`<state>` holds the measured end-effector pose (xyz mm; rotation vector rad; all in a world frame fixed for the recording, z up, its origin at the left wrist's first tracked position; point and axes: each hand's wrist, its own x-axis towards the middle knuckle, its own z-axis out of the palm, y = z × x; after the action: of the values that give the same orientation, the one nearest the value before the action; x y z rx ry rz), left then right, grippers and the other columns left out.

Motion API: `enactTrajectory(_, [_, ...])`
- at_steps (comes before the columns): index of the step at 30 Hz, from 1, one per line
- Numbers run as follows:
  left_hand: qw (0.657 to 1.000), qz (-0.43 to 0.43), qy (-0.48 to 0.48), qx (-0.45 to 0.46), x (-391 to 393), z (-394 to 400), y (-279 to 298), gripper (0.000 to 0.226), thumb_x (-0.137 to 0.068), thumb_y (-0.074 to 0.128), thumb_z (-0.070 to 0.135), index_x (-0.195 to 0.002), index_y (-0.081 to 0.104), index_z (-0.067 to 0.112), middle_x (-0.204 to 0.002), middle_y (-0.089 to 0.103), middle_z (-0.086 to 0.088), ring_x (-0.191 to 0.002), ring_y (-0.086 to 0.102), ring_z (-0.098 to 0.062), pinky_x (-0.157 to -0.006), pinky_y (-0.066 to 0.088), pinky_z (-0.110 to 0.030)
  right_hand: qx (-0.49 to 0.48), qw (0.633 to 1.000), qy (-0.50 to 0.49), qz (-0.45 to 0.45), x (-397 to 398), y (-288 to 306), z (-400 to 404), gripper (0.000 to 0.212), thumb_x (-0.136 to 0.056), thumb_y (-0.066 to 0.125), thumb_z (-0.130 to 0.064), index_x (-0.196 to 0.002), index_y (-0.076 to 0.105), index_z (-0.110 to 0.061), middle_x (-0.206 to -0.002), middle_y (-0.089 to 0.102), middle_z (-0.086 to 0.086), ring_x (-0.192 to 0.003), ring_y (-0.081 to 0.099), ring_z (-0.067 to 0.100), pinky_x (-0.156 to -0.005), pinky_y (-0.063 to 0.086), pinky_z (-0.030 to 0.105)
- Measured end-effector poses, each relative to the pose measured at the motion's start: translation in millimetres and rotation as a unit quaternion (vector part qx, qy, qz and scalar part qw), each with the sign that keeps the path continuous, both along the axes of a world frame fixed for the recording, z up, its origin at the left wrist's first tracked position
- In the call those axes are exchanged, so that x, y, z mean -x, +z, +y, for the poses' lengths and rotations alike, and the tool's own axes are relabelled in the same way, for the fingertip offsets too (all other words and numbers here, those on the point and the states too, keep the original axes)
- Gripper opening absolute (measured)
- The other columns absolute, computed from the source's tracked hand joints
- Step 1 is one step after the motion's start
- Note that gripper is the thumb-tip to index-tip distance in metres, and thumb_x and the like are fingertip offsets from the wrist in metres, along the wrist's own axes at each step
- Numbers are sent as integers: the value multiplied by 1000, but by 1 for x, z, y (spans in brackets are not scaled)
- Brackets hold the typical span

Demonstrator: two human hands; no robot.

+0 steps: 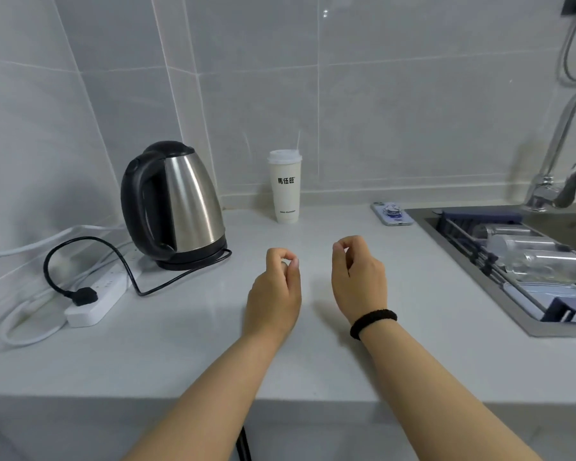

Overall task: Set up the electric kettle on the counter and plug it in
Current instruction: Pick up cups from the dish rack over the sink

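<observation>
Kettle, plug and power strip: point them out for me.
kettle point(193, 201): head view, on the steel body.
plug point(85, 296): head view, on the black plug head seated in the strip.
power strip point(108, 289): head view, on the white top face beside the plug.

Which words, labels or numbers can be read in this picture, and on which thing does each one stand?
"馬伍旺": dark print on the upper half of the cup.
Small line near the cup's bottom: too small to read.
Phone case: a printed picture, no readable text.
Kettle, power strip: no readable text.
</observation>
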<state>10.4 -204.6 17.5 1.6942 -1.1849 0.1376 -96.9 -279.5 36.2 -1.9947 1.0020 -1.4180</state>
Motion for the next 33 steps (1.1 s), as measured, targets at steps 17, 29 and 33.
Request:
enactTrajectory(17, [986,64,-146,42,127,-103,3,8,-99,42,28,-94,45,23,-47,43,9,-47,37,-11,-51,32,-32,31,988,-127,-82,142,7,-69,9,-94,53,-13,-86,58,-11,-58,48,-8,-53,44,9,-57,40,22])
enactTrajectory(29, [972,-2,-233,-20,200,-181,4,10,-101,36,33,-100,43,26,-59,49,8,-56,47,-14,-53,37,-33,21,975,-218,30,243,30,-158,6,-89,59,-13,-87,64,-14,-77,62,-2,-68,53,10,-61,34,-1])
enactTrajectory(33, [972,-16,-235,-22,200,-203,4,12,-100,36,36,-100,44,27,-63,52,6,-60,49,-21,-57,43,-38,-28,972,-193,133,248,36,-194,10,-83,61,-12,-85,62,-22,-82,63,-5,-80,58,16,-75,45,24])
